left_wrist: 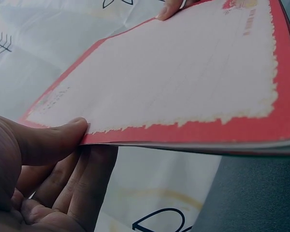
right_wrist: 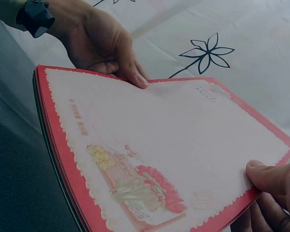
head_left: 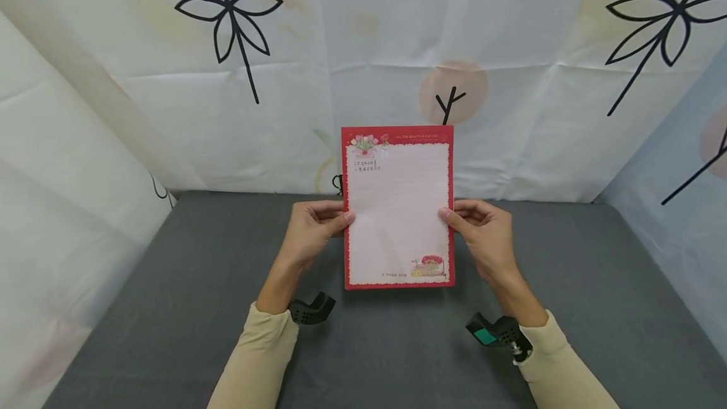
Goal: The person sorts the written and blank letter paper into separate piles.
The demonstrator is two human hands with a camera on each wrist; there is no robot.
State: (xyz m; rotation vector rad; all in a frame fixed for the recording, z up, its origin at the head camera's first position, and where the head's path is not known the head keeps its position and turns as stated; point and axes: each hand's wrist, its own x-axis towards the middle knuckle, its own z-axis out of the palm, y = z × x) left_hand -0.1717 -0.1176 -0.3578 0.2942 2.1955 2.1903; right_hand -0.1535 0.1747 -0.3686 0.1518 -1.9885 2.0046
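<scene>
A red-bordered writing pad [head_left: 399, 219] with a pale lined page is held upright above the grey table, facing the camera. Flowers decorate its top left, two short handwritten lines sit below them, and a small picture fills the bottom right corner. My left hand [head_left: 314, 232] pinches the left edge, thumb on the front and fingers behind. On the opposite edge my right hand [head_left: 484, 232] grips the same way. In the left wrist view the pad [left_wrist: 174, 82] shows several stacked sheets along its side. The right wrist view shows the pad [right_wrist: 150, 140] bending slightly between both hands.
Below the hands spreads a dark grey tabletop [head_left: 397, 358]. A white cloth [head_left: 375, 30] with black leaf drawings hangs behind it, and more cloth stands at both sides. Each wrist wears a black camera mount, the left one [head_left: 312, 309] and the right one [head_left: 500, 331].
</scene>
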